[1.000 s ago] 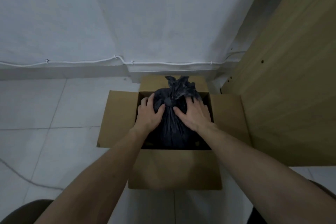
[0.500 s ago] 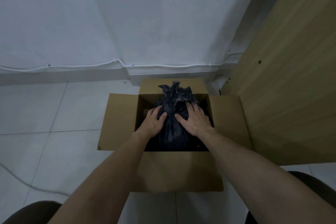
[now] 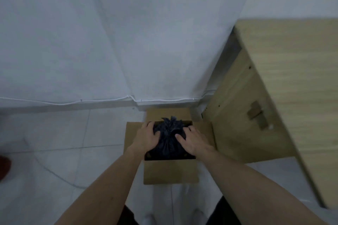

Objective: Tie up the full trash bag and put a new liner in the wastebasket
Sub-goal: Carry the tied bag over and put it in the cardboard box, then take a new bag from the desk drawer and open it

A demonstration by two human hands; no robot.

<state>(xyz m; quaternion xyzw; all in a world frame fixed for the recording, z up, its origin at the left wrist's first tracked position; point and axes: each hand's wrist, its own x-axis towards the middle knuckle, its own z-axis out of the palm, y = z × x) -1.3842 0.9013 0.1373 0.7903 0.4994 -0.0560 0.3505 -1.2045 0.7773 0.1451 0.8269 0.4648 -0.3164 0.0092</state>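
Observation:
A black trash bag [image 3: 169,140] with a knotted top sits inside an open cardboard box [image 3: 170,171] on the tiled floor. My left hand [image 3: 146,138] wraps the bag's left side, thumb across its front. On the other side my right hand [image 3: 192,141] holds the bag with fingers spread and the thumb pointing inward. The bag's knot [image 3: 171,124] pokes up between my hands near the box's rear rim. The lower part of the bag is hidden in the box. No new liner is in view.
A light wooden cabinet [image 3: 274,106] stands close on the right of the box. The white wall [image 3: 128,42] with a thin cable [image 3: 82,100] runs behind. Another cable [image 3: 54,175] lies on the floor at left, and a red object [image 3: 3,168] shows at the left edge.
The camera has risen and pulled back, so the box looks smaller. My hands have shifted from the bag's front outward to its two sides.

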